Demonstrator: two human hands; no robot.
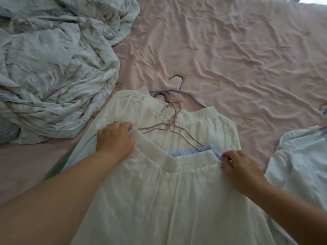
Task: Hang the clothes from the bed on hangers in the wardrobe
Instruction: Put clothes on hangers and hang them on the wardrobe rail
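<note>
Your bed [230, 50] wore a wrinkled pink sheet. On it lay a crumpled pale blue quilt [53, 68] at left, white garments [194, 131] with wire hangers [178, 89] in the middle, and a light blue garment [300, 165] at right.

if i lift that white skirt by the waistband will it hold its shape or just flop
The white skirt will likely flop: its thin cloth lies wrinkled on the bed. Probably light, since it looks sheer. The gathered waistband, pinched by the left hand and right hand, may sag between them.

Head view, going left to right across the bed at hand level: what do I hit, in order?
Crumpled blue-grey duvet → left hand gripping the white skirt's waistband → grey wire hangers → right hand pinching the waistband's other end → pale blue garment.
</note>
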